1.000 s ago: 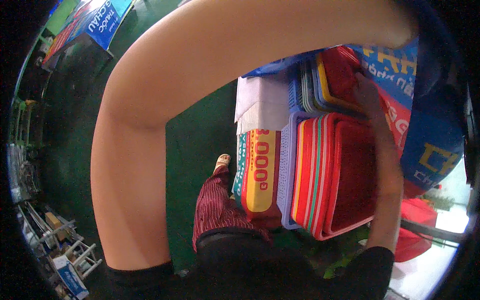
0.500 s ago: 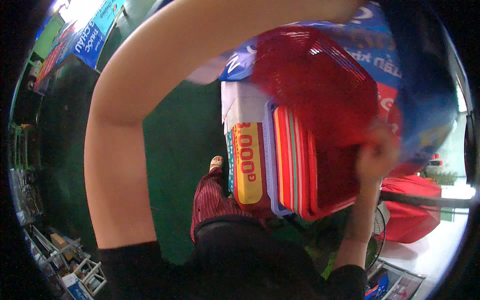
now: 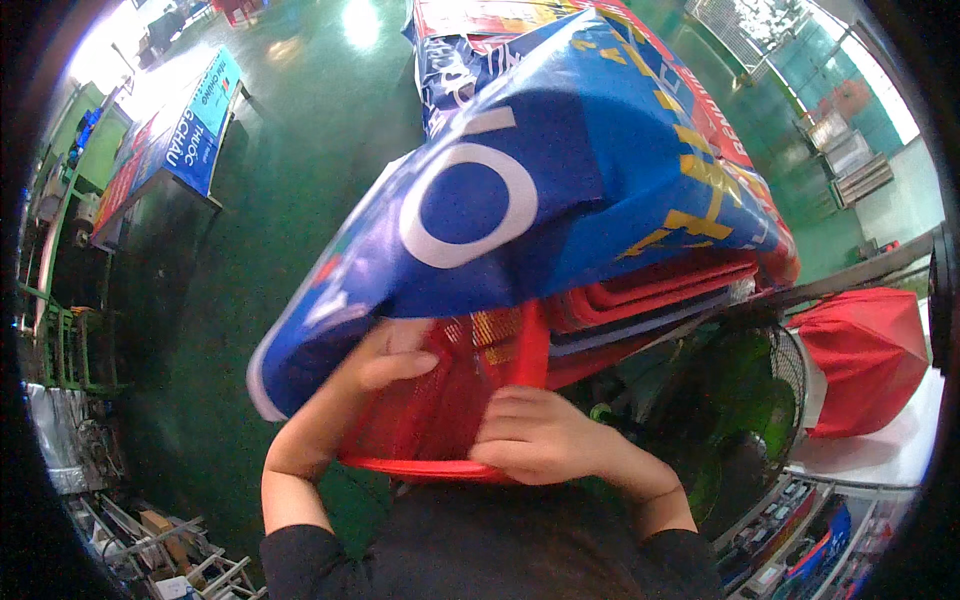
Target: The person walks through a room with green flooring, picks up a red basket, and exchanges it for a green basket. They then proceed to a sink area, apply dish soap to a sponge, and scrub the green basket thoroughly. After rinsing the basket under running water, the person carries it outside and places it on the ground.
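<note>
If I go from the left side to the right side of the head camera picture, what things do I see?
Green metal rack → left hand on the red mesh basket → right hand on the same basket → green fan → red bundle.

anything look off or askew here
Yes: the blue banner is draped crookedly over the stack of red baskets, covering most of it. Both hands, left and right, hold a red mesh basket tipped up at chest level. Nothing looks spilled or broken.
</note>
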Action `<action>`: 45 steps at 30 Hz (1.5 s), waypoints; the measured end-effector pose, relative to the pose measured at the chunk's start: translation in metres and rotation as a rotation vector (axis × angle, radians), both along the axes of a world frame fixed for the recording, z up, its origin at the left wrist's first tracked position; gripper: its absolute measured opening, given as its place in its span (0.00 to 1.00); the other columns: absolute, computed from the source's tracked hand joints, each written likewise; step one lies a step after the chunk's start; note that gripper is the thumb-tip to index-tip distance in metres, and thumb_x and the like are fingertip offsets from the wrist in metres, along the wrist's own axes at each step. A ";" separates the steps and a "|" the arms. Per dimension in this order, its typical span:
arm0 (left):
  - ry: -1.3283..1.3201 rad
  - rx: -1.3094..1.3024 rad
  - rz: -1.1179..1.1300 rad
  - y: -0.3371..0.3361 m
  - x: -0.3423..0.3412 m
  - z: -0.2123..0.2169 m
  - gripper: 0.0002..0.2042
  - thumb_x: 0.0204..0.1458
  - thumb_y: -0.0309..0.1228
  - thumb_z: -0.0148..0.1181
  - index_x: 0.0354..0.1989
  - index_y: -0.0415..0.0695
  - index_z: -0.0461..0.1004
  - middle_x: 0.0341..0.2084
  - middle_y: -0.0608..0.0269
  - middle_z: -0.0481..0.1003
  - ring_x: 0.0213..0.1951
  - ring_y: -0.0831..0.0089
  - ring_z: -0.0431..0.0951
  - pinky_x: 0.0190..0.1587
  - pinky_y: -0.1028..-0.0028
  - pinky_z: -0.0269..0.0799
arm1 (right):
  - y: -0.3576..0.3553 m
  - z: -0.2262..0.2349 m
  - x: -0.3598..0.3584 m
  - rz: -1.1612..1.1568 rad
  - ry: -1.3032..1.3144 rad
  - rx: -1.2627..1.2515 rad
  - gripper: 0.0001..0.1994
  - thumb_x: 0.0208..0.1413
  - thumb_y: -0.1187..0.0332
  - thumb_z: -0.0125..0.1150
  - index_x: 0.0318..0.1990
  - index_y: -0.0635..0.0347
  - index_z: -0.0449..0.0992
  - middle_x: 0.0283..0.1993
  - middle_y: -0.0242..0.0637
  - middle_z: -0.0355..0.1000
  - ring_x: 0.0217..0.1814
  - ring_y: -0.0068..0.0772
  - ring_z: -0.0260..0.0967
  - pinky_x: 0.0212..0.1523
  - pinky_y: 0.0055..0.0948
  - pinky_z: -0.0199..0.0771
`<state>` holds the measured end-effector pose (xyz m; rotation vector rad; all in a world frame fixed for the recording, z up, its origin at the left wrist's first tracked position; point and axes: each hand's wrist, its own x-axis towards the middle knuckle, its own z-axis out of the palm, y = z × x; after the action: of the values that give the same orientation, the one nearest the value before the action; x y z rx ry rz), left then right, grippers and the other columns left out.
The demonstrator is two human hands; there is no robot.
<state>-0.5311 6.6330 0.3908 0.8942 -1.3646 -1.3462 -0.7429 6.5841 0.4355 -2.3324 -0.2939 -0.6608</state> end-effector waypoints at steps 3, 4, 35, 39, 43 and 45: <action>1.131 0.468 0.081 0.017 -0.044 0.016 0.18 0.53 0.39 0.40 0.50 0.43 0.57 0.46 0.57 0.64 0.43 0.63 0.66 0.45 0.64 0.62 | 0.040 -0.037 0.027 -0.022 0.126 0.024 0.13 0.37 0.73 0.54 0.36 0.59 0.66 0.35 0.38 0.65 0.37 0.37 0.62 0.42 0.33 0.62; 1.021 0.468 0.352 0.013 -0.063 0.039 0.19 0.52 0.40 0.43 0.48 0.39 0.59 0.42 0.54 0.67 0.39 0.62 0.69 0.42 0.66 0.65 | 0.053 -0.046 0.033 -0.054 0.150 0.021 0.15 0.39 0.73 0.54 0.39 0.59 0.67 0.38 0.40 0.65 0.38 0.39 0.62 0.44 0.33 0.62; -0.239 0.646 0.111 -0.099 0.426 -0.226 0.18 0.47 0.38 0.51 0.42 0.36 0.66 0.28 0.61 0.73 0.30 0.73 0.71 0.35 0.75 0.67 | 0.025 -0.228 0.509 -0.602 0.599 0.621 0.18 0.41 0.76 0.45 0.44 0.60 0.67 0.44 0.44 0.66 0.47 0.43 0.62 0.48 0.35 0.61; -0.449 0.249 -0.094 -0.225 0.460 -0.198 0.18 0.46 0.38 0.51 0.44 0.41 0.66 0.33 0.59 0.72 0.34 0.72 0.71 0.37 0.74 0.66 | -0.046 -0.247 0.566 -0.703 0.586 0.464 0.18 0.39 0.77 0.46 0.43 0.60 0.68 0.43 0.46 0.66 0.48 0.42 0.62 0.50 0.35 0.59; -0.364 -0.237 -0.360 -0.332 0.569 -0.133 0.17 0.45 0.33 0.53 0.44 0.38 0.65 0.40 0.52 0.69 0.42 0.66 0.70 0.45 0.70 0.64 | -0.126 -0.292 0.594 -1.267 0.502 0.759 0.16 0.38 0.75 0.46 0.38 0.65 0.70 0.38 0.49 0.69 0.43 0.44 0.66 0.46 0.33 0.63; -0.298 -0.205 -0.408 -0.371 0.650 -0.130 0.18 0.46 0.34 0.53 0.45 0.38 0.64 0.41 0.53 0.68 0.43 0.66 0.68 0.47 0.70 0.62 | -0.173 -0.292 0.627 -1.593 0.425 0.834 0.16 0.37 0.78 0.45 0.38 0.69 0.69 0.38 0.51 0.68 0.43 0.43 0.66 0.45 0.30 0.63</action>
<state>0.1194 6.2623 0.2612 0.7203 -1.9594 -1.3741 -0.1157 6.4107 0.1433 -1.3863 1.7999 -0.6783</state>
